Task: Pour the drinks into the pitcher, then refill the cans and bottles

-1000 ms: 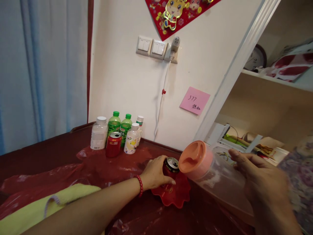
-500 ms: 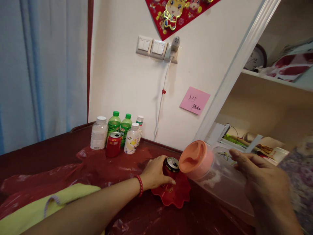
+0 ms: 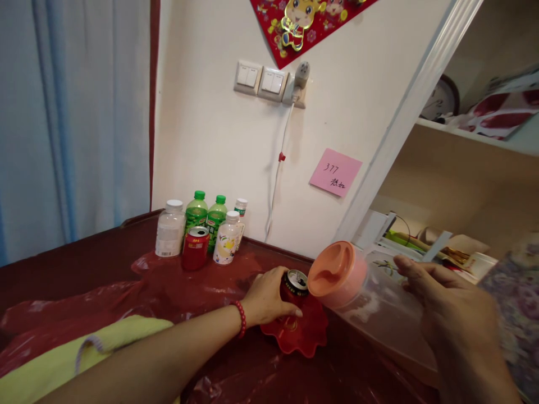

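Observation:
My left hand (image 3: 266,300), with a red bead bracelet at the wrist, is wrapped around a dark red drink can (image 3: 295,287) that stands upright on a red scalloped plate (image 3: 300,334). Its top is opened. My right hand (image 3: 452,320) grips a clear plastic pitcher (image 3: 381,314) with an orange-pink lid (image 3: 334,274). The pitcher is tilted, and its lid sits right beside the can's top.
Several bottles (image 3: 206,224) and a second red can (image 3: 195,248) stand against the wall at the back of the table. Red plastic sheet (image 3: 126,303) covers the dark table. A yellow cloth (image 3: 63,359) lies at lower left. Cluttered shelves (image 3: 442,247) open on the right.

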A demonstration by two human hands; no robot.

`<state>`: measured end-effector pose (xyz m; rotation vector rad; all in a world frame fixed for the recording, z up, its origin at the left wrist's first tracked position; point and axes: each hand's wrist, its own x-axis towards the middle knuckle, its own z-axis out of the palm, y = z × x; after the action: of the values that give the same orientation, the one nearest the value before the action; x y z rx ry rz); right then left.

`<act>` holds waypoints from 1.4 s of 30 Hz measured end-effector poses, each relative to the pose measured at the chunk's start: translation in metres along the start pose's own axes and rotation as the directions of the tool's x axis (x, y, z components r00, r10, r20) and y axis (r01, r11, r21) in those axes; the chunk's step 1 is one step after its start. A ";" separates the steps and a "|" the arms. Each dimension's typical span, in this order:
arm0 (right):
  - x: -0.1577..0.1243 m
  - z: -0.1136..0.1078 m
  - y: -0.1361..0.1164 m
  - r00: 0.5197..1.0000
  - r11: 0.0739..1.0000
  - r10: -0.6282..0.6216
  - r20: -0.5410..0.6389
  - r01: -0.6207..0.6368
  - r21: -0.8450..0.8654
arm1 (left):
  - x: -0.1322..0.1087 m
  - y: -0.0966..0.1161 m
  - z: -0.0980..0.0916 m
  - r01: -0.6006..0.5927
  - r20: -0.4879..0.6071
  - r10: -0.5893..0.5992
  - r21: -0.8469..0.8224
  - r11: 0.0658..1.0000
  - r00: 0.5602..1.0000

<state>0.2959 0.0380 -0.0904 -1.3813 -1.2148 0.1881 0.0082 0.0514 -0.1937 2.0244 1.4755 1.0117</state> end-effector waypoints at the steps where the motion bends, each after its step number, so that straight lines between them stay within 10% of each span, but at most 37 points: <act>1: 0.000 0.000 -0.002 0.999 0.999 0.044 -0.002 -0.044 0.007 | 0.000 0.000 0.000 0.000 0.000 0.000 -0.004 1.000 1.000; 42: -0.002 -0.001 -0.010 0.992 0.992 0.127 -0.010 -0.127 0.003 | -0.001 0.003 -0.002 0.005 0.016 -0.005 0.006 1.000 1.000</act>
<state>0.2902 0.0328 -0.0830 -1.4563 -1.1184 0.2709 0.0085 0.0492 -0.1905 2.0273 1.4768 0.9884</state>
